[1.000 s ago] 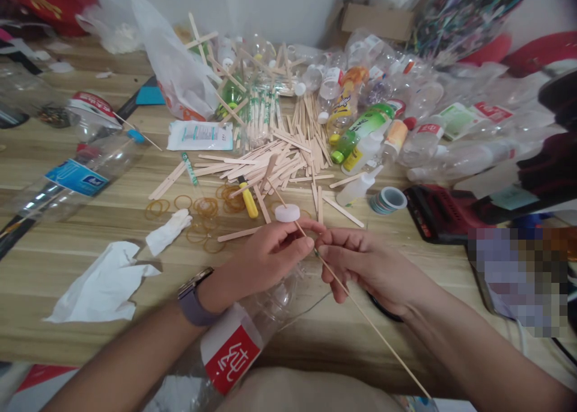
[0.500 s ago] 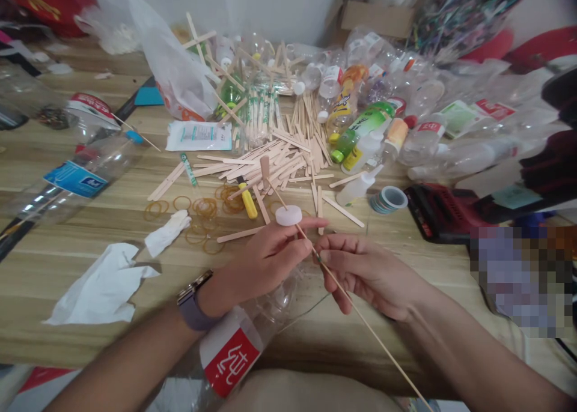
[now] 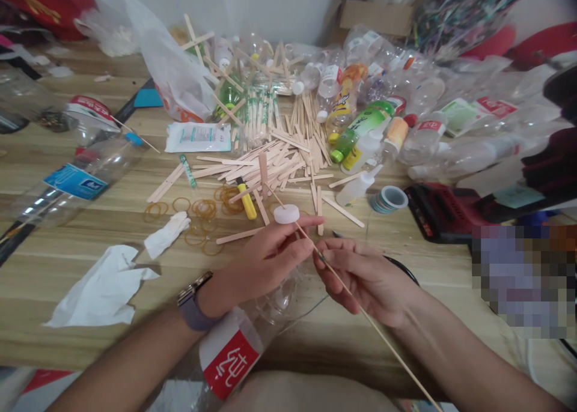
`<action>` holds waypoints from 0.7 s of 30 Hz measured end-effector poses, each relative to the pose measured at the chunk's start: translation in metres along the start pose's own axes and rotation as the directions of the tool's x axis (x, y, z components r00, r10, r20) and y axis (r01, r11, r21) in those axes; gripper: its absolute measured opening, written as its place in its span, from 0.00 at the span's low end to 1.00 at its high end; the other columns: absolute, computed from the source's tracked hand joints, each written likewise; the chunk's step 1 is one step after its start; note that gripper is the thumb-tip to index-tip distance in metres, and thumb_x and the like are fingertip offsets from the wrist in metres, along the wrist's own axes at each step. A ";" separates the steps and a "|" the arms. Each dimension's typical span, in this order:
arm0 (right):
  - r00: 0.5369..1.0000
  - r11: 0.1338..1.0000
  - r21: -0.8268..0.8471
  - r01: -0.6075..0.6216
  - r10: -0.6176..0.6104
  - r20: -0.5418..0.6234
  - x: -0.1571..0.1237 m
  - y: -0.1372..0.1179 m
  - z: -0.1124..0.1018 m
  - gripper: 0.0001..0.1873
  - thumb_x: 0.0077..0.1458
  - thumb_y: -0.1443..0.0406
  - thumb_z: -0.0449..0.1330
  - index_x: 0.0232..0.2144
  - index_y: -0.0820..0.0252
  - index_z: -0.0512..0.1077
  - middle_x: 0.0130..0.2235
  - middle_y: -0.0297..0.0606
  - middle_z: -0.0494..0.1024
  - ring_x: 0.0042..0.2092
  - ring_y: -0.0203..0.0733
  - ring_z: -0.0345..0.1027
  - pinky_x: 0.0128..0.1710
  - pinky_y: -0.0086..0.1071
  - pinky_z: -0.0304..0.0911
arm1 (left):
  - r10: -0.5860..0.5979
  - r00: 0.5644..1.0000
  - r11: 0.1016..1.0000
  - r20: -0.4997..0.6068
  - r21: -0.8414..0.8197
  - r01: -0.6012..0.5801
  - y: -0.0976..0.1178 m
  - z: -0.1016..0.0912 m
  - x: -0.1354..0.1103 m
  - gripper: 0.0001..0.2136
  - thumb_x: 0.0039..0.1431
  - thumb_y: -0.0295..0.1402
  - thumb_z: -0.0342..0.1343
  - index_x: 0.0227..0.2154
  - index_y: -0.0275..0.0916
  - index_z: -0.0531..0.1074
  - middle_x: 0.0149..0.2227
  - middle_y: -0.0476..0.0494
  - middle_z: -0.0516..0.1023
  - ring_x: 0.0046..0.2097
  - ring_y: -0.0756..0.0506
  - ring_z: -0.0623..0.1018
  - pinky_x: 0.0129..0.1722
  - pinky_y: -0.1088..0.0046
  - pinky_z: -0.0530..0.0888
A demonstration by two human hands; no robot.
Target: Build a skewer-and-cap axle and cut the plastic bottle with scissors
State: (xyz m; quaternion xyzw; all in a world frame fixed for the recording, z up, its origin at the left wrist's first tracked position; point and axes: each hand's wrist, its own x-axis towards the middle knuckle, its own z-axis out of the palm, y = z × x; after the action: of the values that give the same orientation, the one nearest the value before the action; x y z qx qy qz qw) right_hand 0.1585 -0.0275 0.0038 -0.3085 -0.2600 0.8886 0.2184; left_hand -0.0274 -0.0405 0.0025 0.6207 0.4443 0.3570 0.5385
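Observation:
My left hand (image 3: 265,262) is closed around a thin wooden skewer (image 3: 360,307) just below a white bottle cap (image 3: 286,214) that is threaded on it. My right hand (image 3: 360,274) pinches the same skewer lower down, and the stick runs on past my right forearm toward the bottom right. A flat wooden stick (image 3: 264,169) sits at the skewer's far tip. A clear plastic bottle with a red label (image 3: 232,355) lies under my left wrist, which wears a watch.
A heap of flat wooden sticks (image 3: 279,154) lies behind the hands, with rubber bands (image 3: 202,211), a yellow-handled tool (image 3: 247,199), a tape roll (image 3: 390,199) and a glue bottle (image 3: 358,187). Empty bottles (image 3: 406,118) crowd the back right. Crumpled tissue (image 3: 101,286) lies left. A red case (image 3: 439,211) sits right.
My right hand has slid a little down and toward me along the skewer. The left hand and the white cap have stayed almost in place.

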 end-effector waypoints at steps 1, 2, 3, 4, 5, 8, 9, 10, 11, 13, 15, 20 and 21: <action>1.000 1.000 0.008 0.007 -0.007 -0.002 0.000 0.000 0.000 0.14 0.49 0.61 0.70 0.25 0.65 0.72 0.18 0.31 0.74 0.14 0.28 0.64 0.12 0.16 0.56 | -0.007 1.000 1.000 0.007 -0.015 0.007 0.000 0.000 0.000 0.20 0.63 0.40 0.51 0.56 0.42 0.72 0.39 0.45 0.81 0.41 0.43 0.78 0.36 0.71 0.73; 1.000 1.000 0.014 0.015 -0.015 -0.005 0.000 0.000 0.000 0.13 0.49 0.61 0.70 0.25 0.65 0.72 0.18 0.30 0.73 0.13 0.27 0.62 0.12 0.16 0.56 | -0.011 1.000 1.000 0.013 -0.028 0.011 0.000 0.000 0.001 0.20 0.62 0.40 0.51 0.55 0.42 0.72 0.41 0.45 0.81 0.43 0.43 0.79 0.39 0.70 0.74; 1.000 1.000 0.019 0.023 -0.023 -0.010 0.000 0.001 0.000 0.13 0.49 0.61 0.70 0.26 0.65 0.73 0.18 0.30 0.73 0.13 0.26 0.61 0.12 0.16 0.55 | -0.012 1.000 0.999 0.013 -0.038 0.013 0.000 0.000 0.001 0.19 0.62 0.40 0.52 0.54 0.42 0.73 0.43 0.44 0.81 0.45 0.42 0.79 0.42 0.69 0.74; 0.999 0.999 0.022 0.033 -0.033 -0.016 -0.001 0.001 0.000 0.13 0.49 0.61 0.70 0.26 0.65 0.73 0.18 0.30 0.73 0.13 0.26 0.60 0.12 0.16 0.54 | -0.010 1.000 0.999 0.010 -0.040 0.010 0.000 0.000 0.001 0.18 0.61 0.39 0.53 0.53 0.42 0.74 0.47 0.44 0.80 0.48 0.42 0.78 0.47 0.67 0.74; 0.999 0.999 0.022 0.044 -0.044 -0.021 -0.002 0.001 0.000 0.14 0.48 0.61 0.70 0.25 0.65 0.72 0.18 0.30 0.72 0.13 0.26 0.59 0.12 0.15 0.53 | -0.005 1.000 1.000 0.006 -0.031 0.005 0.000 0.000 0.002 0.17 0.61 0.38 0.53 0.51 0.43 0.74 0.49 0.44 0.80 0.51 0.41 0.77 0.51 0.66 0.72; 0.997 0.998 0.015 0.067 -0.066 -0.039 -0.003 0.000 -0.002 0.14 0.48 0.61 0.71 0.24 0.65 0.72 0.18 0.29 0.71 0.13 0.25 0.58 0.12 0.15 0.53 | 0.002 1.000 1.000 -0.014 0.019 -0.002 -0.001 0.001 0.003 0.15 0.59 0.36 0.54 0.48 0.43 0.75 0.53 0.44 0.78 0.56 0.40 0.75 0.57 0.62 0.69; 0.996 0.997 0.010 0.077 -0.076 -0.047 -0.004 -0.001 -0.003 0.15 0.48 0.61 0.71 0.24 0.65 0.71 0.18 0.29 0.71 0.13 0.24 0.58 0.13 0.15 0.53 | -0.007 0.999 0.999 -0.031 0.031 0.008 -0.003 0.002 0.004 0.15 0.59 0.35 0.54 0.47 0.43 0.76 0.52 0.43 0.78 0.56 0.40 0.75 0.56 0.61 0.69; 0.995 0.996 0.004 0.086 -0.086 -0.055 -0.005 -0.002 -0.004 0.15 0.48 0.61 0.71 0.24 0.65 0.72 0.18 0.29 0.71 0.13 0.24 0.57 0.13 0.15 0.53 | -0.023 0.998 0.999 -0.050 0.036 0.025 -0.004 0.002 0.005 0.14 0.59 0.35 0.53 0.47 0.42 0.75 0.51 0.43 0.79 0.55 0.40 0.75 0.55 0.61 0.70; 0.993 0.995 -0.002 0.097 -0.096 -0.066 -0.005 -0.003 -0.004 0.14 0.48 0.61 0.71 0.24 0.65 0.72 0.18 0.29 0.70 0.13 0.23 0.56 0.13 0.15 0.52 | -0.044 0.996 0.998 -0.072 0.037 0.047 -0.006 0.002 0.006 0.14 0.59 0.34 0.53 0.46 0.42 0.75 0.50 0.42 0.79 0.53 0.40 0.76 0.53 0.61 0.71; 0.989 0.993 -0.017 0.116 -0.117 -0.087 -0.006 -0.006 -0.005 0.15 0.49 0.61 0.70 0.23 0.65 0.72 0.18 0.29 0.70 0.13 0.22 0.55 0.13 0.15 0.51 | -0.090 0.988 0.995 -0.125 0.038 0.095 -0.008 0.002 0.008 0.12 0.59 0.33 0.53 0.44 0.41 0.75 0.47 0.42 0.80 0.49 0.41 0.78 0.50 0.61 0.72; 0.987 0.992 -0.032 0.125 -0.128 -0.098 -0.008 -0.010 -0.006 0.15 0.49 0.60 0.70 0.23 0.65 0.71 0.18 0.29 0.69 0.13 0.22 0.53 0.13 0.15 0.51 | -0.125 0.979 0.991 -0.164 0.031 0.131 -0.009 0.001 0.010 0.10 0.60 0.33 0.53 0.41 0.40 0.75 0.44 0.43 0.80 0.47 0.42 0.78 0.50 0.62 0.72; 0.987 0.990 -0.056 0.126 -0.131 -0.091 -0.011 -0.016 -0.006 0.17 0.47 0.59 0.71 0.22 0.65 0.70 0.17 0.28 0.67 0.12 0.21 0.50 0.12 0.15 0.48 | -0.102 0.995 0.988 0.019 -0.111 0.103 -0.013 -0.004 0.010 0.13 0.60 0.37 0.58 0.46 0.41 0.73 0.47 0.41 0.78 0.50 0.41 0.76 0.50 0.63 0.71; 0.990 0.992 -0.058 0.115 -0.120 -0.081 -0.011 -0.017 -0.006 0.17 0.47 0.59 0.71 0.22 0.65 0.70 0.16 0.28 0.67 0.12 0.22 0.50 0.12 0.15 0.47 | -0.086 0.991 0.982 0.098 -0.158 0.101 -0.014 -0.004 0.009 0.15 0.59 0.37 0.59 0.48 0.41 0.72 0.47 0.41 0.78 0.50 0.42 0.76 0.50 0.64 0.72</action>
State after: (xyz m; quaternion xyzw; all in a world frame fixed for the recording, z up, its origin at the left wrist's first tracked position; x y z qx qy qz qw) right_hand 0.1743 -0.0191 0.0146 -0.3354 -0.2916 0.8532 0.2729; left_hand -0.0303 -0.0301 -0.0110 0.5686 0.4176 0.3378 0.6231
